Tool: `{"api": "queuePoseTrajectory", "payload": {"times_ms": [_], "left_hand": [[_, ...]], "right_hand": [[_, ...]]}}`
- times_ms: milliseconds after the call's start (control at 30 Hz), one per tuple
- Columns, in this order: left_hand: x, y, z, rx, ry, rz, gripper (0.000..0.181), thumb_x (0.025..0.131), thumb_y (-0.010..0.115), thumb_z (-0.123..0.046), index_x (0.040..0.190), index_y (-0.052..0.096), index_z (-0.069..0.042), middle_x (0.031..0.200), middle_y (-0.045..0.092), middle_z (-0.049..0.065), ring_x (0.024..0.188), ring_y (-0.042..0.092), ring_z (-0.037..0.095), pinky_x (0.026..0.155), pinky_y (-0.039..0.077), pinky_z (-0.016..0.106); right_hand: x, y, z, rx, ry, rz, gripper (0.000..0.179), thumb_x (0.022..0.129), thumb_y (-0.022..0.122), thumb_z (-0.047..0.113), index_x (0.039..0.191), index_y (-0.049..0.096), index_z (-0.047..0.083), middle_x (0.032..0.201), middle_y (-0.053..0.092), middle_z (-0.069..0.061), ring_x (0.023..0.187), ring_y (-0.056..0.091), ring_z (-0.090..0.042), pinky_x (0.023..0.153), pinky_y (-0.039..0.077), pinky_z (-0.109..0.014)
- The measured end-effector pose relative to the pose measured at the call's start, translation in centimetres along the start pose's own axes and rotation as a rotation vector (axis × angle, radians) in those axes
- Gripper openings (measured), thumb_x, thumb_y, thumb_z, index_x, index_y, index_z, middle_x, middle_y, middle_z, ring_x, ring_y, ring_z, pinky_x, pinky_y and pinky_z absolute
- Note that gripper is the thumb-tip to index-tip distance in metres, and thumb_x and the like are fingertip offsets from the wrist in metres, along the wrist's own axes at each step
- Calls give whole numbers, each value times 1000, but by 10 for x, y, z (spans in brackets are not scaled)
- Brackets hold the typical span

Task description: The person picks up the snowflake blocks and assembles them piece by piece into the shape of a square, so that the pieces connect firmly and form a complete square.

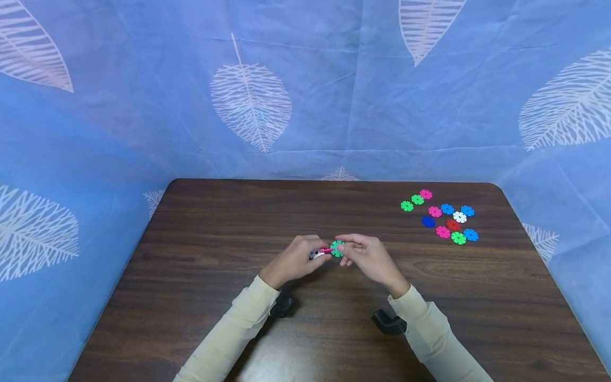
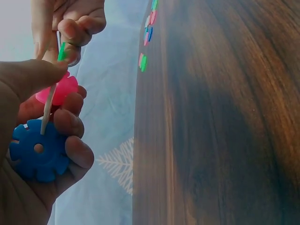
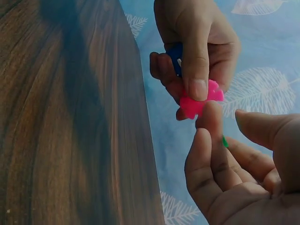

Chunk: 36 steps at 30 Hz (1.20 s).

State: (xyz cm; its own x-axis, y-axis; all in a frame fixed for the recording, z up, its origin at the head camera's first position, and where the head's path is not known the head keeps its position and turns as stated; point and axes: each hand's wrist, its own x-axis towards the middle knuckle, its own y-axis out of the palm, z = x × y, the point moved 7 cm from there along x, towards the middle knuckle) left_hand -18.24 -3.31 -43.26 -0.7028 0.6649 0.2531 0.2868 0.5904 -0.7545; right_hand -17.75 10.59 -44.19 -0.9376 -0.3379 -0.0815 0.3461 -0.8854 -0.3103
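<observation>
Pink disc (image 3: 191, 107) in left grip (image 1: 298, 258)

Even light fills the head view, pale glare (image 1: 296, 366) on the surface (image 1: 200, 239) near six o'clock; dimmer wrist views show soft, dark shadows (image 2: 211, 108) across it.

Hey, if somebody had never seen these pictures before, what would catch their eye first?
Most likely the bright green disc between the left hand and the right hand, close to a pink disc pinched by the left hand. Next, the colourful loose discs scattered toward the far right of the table. Beyond it, large white leaf prints stand out on the blue cloth.
</observation>
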Motion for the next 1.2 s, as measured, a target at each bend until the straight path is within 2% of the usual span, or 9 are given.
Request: {"api": "queuePoseTrajectory", "payload": {"times_ms": [267, 400, 533, 633, 800, 900, 967, 1067, 1200], "left_hand": [[-7, -1, 1, 4, 9, -59, 10, 88, 62, -7, 94, 69, -3, 83, 66, 2, 66, 52, 5, 59, 46, 13], [-9, -9, 6, 41, -29, -81, 10, 88, 63, -9, 93, 69, -5, 84, 67, 0, 66, 52, 4, 60, 47, 13], [-8, -18, 10, 54, -61, -89, 10, 87, 62, -9, 95, 68, -6, 85, 67, 0, 59, 46, 3, 53, 42, 12], [-7, -24, 11, 77, -71, -99, 12, 87, 62, -9, 98, 65, -6, 79, 65, -1, 51, 34, 2, 45, 31, 14], [-9, -26, 12, 123, -118, -113, 21, 87, 62, -11, 108, 61, -6, 64, 52, -5, 47, 23, 1, 42, 21, 15], [-9, -25, 13, 95, -141, -103, 30, 88, 61, -11, 116, 58, -4, 61, 41, -5, 48, 22, 2, 42, 22, 16], [-8, -23, 14, 65, -142, -92, 35, 88, 60, -10, 122, 54, -3, 62, 38, -5, 49, 22, 2, 42, 22, 15], [-7, -22, 15, 37, -143, -79, 39, 89, 57, -10, 128, 50, -5, 62, 36, -6, 48, 21, 2, 42, 22, 15], [-6, -20, 16, 40, -148, -73, 40, 90, 55, -10, 129, 49, -5, 60, 35, -6, 46, 22, 1, 42, 23, 15]], "right_hand": [[-7, -10, -11, -20, 2, -1, 41, 97, 55, 24, 126, 54, -6, 102, 67, -25, 78, 69, -17, 75, 57, -40], [-8, -25, -19, -92, 6, -20, 40, 97, 55, 24, 121, 57, -7, 104, 67, -26, 78, 69, -18, 74, 58, -38], [-11, -54, -30, -202, 36, -114, 38, 95, 58, 26, 116, 61, -5, 101, 69, -23, 77, 70, -21, 70, 58, -34], [-16, -84, -38, -265, 68, -221, 36, 95, 59, 26, 113, 62, -5, 98, 69, -24, 74, 70, -18, 66, 58, -31], [-31, -129, -55, -381, 133, -338, 35, 95, 58, 26, 111, 64, -5, 94, 70, -24, 68, 68, -12, 58, 53, -26], [-41, -150, -67, -481, 172, -397, 34, 95, 58, 26, 108, 64, -4, 88, 71, -20, 65, 65, -7, 67, 48, -31], [-47, -164, -75, -541, 195, -450, 33, 94, 59, 23, 109, 63, -6, 83, 70, -18, 64, 63, -10, 79, 46, -44], [-54, -181, -87, -594, 223, -515, 34, 93, 59, 19, 113, 60, -10, 79, 68, -20, 72, 63, -28, 93, 31, -61], [-60, -200, -103, -627, 280, -571, 39, 93, 58, 16, 119, 54, -12, 77, 64, -24, 86, 57, -45, 96, 26, -64]]}}
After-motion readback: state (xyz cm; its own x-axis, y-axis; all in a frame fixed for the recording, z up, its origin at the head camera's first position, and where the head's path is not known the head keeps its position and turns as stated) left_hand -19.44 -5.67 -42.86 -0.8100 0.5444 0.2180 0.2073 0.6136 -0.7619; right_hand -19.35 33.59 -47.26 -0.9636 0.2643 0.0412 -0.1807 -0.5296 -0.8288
